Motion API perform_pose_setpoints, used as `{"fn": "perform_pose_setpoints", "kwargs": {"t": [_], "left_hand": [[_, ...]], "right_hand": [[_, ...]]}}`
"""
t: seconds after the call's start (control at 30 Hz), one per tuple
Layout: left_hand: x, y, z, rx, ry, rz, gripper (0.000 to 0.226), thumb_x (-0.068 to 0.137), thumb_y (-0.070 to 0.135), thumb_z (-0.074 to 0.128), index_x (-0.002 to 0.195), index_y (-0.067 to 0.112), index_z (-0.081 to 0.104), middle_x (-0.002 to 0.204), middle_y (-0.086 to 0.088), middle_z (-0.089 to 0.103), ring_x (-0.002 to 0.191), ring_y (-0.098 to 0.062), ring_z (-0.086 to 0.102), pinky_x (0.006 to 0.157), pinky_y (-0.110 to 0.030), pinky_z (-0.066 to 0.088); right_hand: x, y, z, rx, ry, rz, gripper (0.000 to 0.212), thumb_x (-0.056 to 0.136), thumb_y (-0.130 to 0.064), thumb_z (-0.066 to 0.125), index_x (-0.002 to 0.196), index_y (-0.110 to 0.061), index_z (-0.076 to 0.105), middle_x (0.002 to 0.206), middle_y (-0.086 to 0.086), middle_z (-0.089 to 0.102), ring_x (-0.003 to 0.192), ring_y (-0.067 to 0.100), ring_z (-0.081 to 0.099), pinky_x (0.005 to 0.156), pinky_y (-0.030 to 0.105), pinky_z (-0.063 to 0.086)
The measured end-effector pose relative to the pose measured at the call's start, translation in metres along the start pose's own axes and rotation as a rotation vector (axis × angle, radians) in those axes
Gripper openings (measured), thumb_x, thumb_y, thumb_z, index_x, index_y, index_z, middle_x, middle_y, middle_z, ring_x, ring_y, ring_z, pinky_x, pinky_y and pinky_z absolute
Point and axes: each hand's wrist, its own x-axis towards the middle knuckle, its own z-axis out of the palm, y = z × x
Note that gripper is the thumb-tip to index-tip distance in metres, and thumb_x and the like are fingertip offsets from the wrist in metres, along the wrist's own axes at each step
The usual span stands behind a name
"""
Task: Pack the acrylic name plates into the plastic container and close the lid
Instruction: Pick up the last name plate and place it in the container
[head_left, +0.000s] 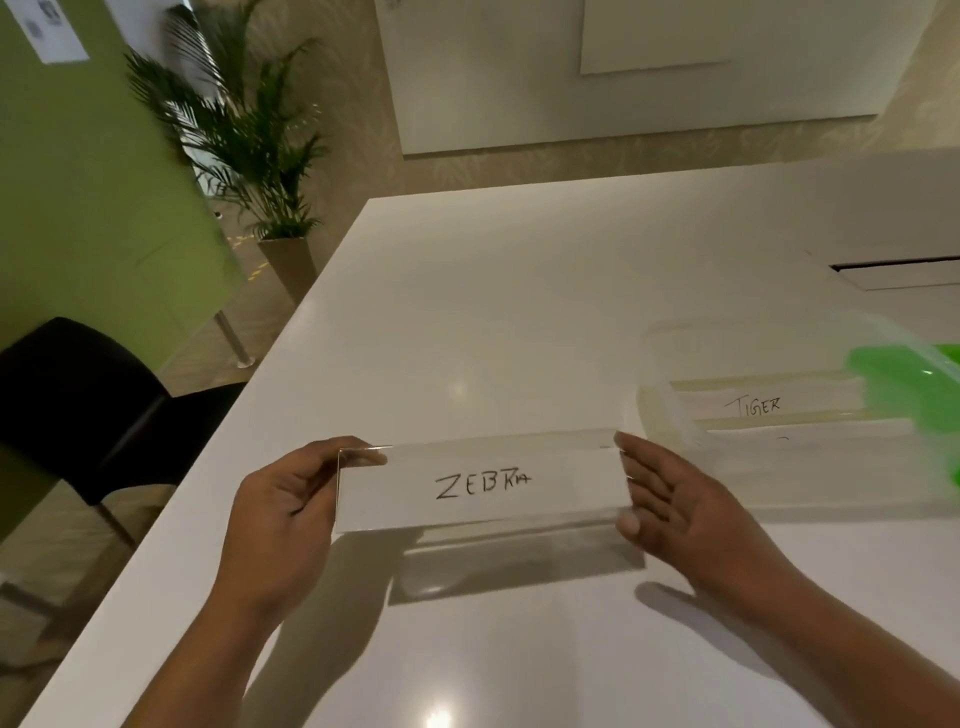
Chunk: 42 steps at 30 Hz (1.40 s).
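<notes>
Nearest the camera, two bare forearms reach up from 6 o'clock over the white table (519, 291). The left hand (283, 501) pinches the left end of the ZEBRA plate (483, 486), thumb over the top corner and fingers curled behind the edge. The right hand (675, 506) is at the plate's right end, palm turned inward and fingers spread flat against that end; its thumb meets the lower corner. The clear plate appears to be raised a little above the table, upright and facing the camera, with a white card inside that reads ZEBRA in handwriting; its shadow lies just below on the tabletop.

At 3 o'clock from the plate, just beside the right hand, the clear container (675, 358) sits on the table with no lid on top. Inside it lies the TIGER plate (763, 408), with another plate edge in front of it. A blurred green piece (904, 384) sits at the container's right side.

At 9 o'clock a black chair (78, 395) stands off the table edge. Farther, at 11 o'clock, a potted palm (249, 135) stands beside a green wall (78, 182).
</notes>
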Motion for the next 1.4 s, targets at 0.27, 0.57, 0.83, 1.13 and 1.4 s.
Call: {"fn": "perform_pose_setpoints", "kwargs": {"t": [0.27,0.57,0.83,1.13,1.4], "left_hand": [[-0.02,0.014,0.026,-0.11,-0.058,0.002,0.034,0.083,0.002,0.059,0.087,0.03,0.078,0.095,0.009,0.077,0.091,-0.008,0.07,0.075,-0.014,0.053],[-0.026,0.023,0.044,-0.235,-0.027,-0.054,0.029,0.085,0.003,0.068,0.089,0.03,0.079,0.092,0.005,0.079,0.089,-0.011,0.073,0.072,-0.016,0.055],[-0.037,0.034,0.06,-0.746,0.019,-0.374,0.038,0.084,0.039,0.061,0.112,0.016,0.071,0.113,-0.013,0.073,0.101,-0.022,0.071,0.077,-0.027,0.059],[-0.063,0.045,0.08,-0.982,-0.215,-0.492,0.073,0.063,0.041,0.089,0.127,0.02,0.061,0.116,-0.021,0.071,0.099,-0.031,0.071,0.082,-0.052,0.049],[-0.06,0.036,0.073,-0.933,-0.161,-0.42,0.075,0.059,0.035,0.094,0.123,0.011,0.064,0.106,-0.024,0.073,0.09,-0.034,0.074,0.068,-0.035,0.06]], "right_hand": [[-0.023,-0.028,-0.012,0.032,-0.044,-0.098,0.083,0.05,-0.051,0.089,0.117,-0.009,0.064,0.118,0.0,0.07,0.107,0.014,0.067,0.081,0.016,0.051],[-0.036,-0.027,-0.019,0.058,0.101,-0.117,0.062,0.044,-0.034,0.09,0.1,-0.017,0.072,0.094,0.008,0.075,0.082,0.017,0.072,0.065,0.018,0.054],[-0.039,-0.029,-0.018,0.172,0.175,-0.078,0.072,0.039,-0.051,0.092,0.1,-0.018,0.073,0.091,0.01,0.076,0.081,0.019,0.073,0.063,0.021,0.055],[-0.042,-0.027,-0.018,0.168,0.161,-0.065,0.06,0.043,-0.024,0.086,0.1,-0.016,0.073,0.09,0.013,0.076,0.079,0.022,0.073,0.061,0.022,0.055],[-0.044,-0.028,-0.019,0.168,0.147,-0.084,0.057,0.045,-0.021,0.082,0.1,-0.016,0.072,0.088,0.016,0.074,0.076,0.022,0.071,0.063,0.022,0.055]]}}
